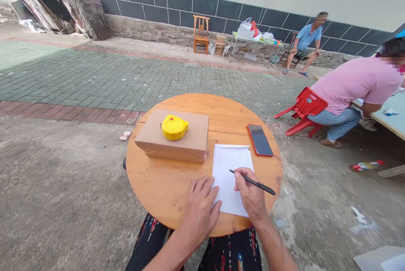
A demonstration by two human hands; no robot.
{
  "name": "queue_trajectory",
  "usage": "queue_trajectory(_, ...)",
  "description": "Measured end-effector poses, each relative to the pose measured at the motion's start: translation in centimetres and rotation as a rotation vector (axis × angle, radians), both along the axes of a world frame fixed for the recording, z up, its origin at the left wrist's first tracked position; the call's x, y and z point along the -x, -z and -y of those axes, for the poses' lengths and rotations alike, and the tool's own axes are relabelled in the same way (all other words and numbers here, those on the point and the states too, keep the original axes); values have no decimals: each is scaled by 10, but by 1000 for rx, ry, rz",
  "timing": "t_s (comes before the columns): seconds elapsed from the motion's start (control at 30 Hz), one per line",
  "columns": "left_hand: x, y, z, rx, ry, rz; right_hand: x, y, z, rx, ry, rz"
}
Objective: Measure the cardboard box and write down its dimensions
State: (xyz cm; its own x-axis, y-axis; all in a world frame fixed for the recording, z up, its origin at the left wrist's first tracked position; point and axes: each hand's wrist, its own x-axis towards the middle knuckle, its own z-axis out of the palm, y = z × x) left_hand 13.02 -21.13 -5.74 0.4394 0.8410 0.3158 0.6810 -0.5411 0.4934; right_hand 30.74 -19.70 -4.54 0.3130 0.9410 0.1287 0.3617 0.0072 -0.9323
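Note:
A black pen (257,184) is held in my right hand (251,195), its tip pointing left just over a white sheet of paper (232,197). Rows of faint writing or print cover the upper part of the sheet. My left hand (202,203) lies flat with fingers spread, on the wooden table at the paper's left edge. Behind that hand sits a closed cardboard box (193,136), with a yellow tape measure (174,127) lying on top. A phone (260,140) in a red case rests to the right of the paper.
The round wooden table (164,191) stands over my knees. At right, a person in pink sits on a red plastic chair (306,104) by another table. A bottle (366,165) lies on the ground there. Farther back are a wooden chair (201,33) and a seated person in blue.

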Motion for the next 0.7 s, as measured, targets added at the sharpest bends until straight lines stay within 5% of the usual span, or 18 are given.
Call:
queue_trajectory(0.27,-2,1,-1,18,-36,9,12,5,-16,21,-5,-55)
queue_trajectory(0.5,0,7,-2,-21,-30,-7,-42,-2,2,-35,362,65)
queue_trajectory(0.7,-1,9,-2,-61,-26,12,-45,4,5,-9,347,114)
